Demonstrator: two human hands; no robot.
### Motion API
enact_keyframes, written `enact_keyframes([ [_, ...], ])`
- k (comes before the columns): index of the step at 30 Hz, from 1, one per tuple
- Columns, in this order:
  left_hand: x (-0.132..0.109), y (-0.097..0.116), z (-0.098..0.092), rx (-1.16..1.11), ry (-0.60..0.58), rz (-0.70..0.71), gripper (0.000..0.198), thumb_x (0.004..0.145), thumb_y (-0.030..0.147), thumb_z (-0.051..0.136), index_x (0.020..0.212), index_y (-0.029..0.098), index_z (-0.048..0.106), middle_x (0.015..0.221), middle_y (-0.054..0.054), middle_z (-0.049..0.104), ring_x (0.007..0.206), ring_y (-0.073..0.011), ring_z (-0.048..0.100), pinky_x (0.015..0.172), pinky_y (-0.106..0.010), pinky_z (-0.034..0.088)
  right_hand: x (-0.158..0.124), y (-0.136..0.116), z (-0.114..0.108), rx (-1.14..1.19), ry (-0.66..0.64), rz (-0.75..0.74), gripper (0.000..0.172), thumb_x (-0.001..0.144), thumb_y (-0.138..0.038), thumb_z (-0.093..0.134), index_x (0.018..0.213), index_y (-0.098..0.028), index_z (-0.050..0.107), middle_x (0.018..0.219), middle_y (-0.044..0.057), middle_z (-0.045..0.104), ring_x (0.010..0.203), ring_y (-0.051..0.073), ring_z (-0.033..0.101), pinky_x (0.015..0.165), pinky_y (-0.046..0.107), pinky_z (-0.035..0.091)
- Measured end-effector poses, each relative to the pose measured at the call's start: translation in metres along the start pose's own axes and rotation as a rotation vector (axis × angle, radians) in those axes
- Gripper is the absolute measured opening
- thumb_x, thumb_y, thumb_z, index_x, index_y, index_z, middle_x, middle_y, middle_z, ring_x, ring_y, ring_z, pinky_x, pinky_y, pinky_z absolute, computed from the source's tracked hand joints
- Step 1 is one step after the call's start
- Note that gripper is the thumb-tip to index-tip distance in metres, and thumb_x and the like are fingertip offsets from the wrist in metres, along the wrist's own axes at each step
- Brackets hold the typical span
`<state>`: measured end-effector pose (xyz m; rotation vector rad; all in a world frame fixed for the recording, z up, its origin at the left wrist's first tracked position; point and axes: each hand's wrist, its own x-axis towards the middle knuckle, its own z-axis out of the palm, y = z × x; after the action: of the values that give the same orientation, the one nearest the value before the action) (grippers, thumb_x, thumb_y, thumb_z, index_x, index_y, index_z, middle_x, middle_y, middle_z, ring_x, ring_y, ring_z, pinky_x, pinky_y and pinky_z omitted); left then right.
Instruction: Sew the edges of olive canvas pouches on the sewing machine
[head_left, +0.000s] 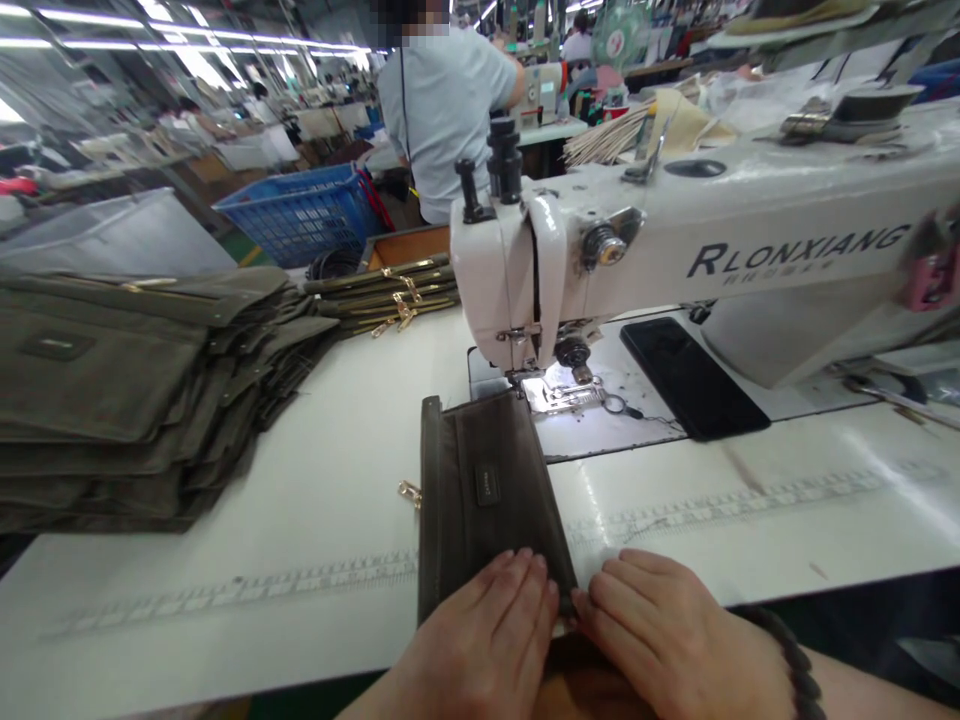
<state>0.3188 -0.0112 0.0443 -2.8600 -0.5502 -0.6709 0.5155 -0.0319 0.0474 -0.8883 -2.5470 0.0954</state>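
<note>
A dark olive fabric pouch (517,520) with a small label patch lies on the white sewing table, its far edge at the needle area of the sewing machine (510,260). A gold zipper pull (409,492) sticks out from its left side. My left hand (491,625) rests flat on the near part of the pouch, fingers stretched out side by side. At the near right corner, my right hand (660,625) has its fingers curled and pinched on the pouch's edge. The presser foot and needle are partly hidden behind the machine head.
Stacked olive fabric pieces (112,370) lie at the left, and several zippered pieces (397,290) sit behind. A black phone (694,380) lies on the machine bed. Ruler markings (300,580) run along the table's front. Beyond are a blue basket (307,205) and a co-worker (450,110).
</note>
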Motion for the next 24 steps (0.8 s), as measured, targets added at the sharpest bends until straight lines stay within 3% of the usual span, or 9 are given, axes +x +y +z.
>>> enact_keyframes([
  [9, 0.008, -0.021, 0.002, -0.006, -0.094, 0.014, 0.033, 0.082, 0.006, 0.029, 0.097, 0.006, 0.059, 0.098, -0.015, 0.063, 0.095, -0.0218, 0.058, 0.08, -0.032, 0.05, 0.016, 0.01, 0.0, -0.087, -0.121, 0.03, 0.019, 0.079, -0.008, 0.038, 0.072, -0.015, 0.055, 0.067, 0.005, 0.054, 0.059, 0.016, 0.043, 0.054, 0.029, 0.033],
  [16, 0.014, -0.039, 0.01, -0.02, -0.043, 0.022, 0.036, 0.083, 0.006, 0.025, 0.094, 0.004, 0.059, 0.097, -0.016, 0.063, 0.094, -0.0229, 0.058, 0.079, -0.032, 0.051, 0.027, 0.025, -0.004, -0.14, -0.249, -0.021, 0.016, 0.079, -0.025, 0.047, 0.077, -0.013, 0.058, 0.07, 0.006, 0.054, 0.059, 0.017, 0.043, 0.052, 0.031, 0.031],
  [24, 0.022, -0.058, 0.015, -0.021, -0.044, 0.026, 0.033, 0.083, 0.004, 0.027, 0.093, 0.003, 0.059, 0.095, -0.016, 0.064, 0.092, -0.0251, 0.06, 0.078, -0.034, 0.053, 0.042, 0.043, -0.003, -0.182, -0.362, -0.084, 0.008, 0.068, -0.012, 0.053, 0.075, -0.013, 0.056, 0.069, 0.006, 0.053, 0.059, 0.016, 0.042, 0.05, 0.031, 0.026],
])
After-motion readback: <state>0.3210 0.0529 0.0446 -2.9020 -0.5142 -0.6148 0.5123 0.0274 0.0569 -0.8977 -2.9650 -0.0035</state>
